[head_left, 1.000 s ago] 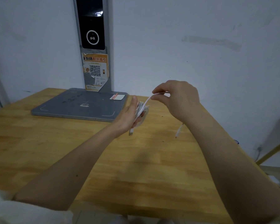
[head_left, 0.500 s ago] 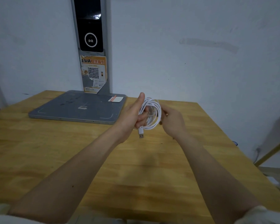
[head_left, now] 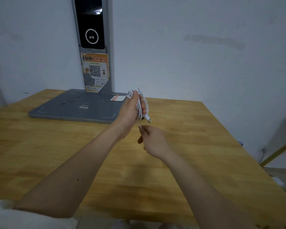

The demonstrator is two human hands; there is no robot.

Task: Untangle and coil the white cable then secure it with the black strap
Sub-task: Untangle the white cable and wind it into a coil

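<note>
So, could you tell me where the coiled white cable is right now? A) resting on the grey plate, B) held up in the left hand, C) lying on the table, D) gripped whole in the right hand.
B: the left hand holds the cable coil above the table, while the right hand pinches only a loose end below it.

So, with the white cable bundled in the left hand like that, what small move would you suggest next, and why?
Probably wind the last free end onto the coil. The left hand grips the coiled white cable, its USB plug dangling, while the right hand pinches a short loose tail below. No black strap is clearly visible yet.
</note>
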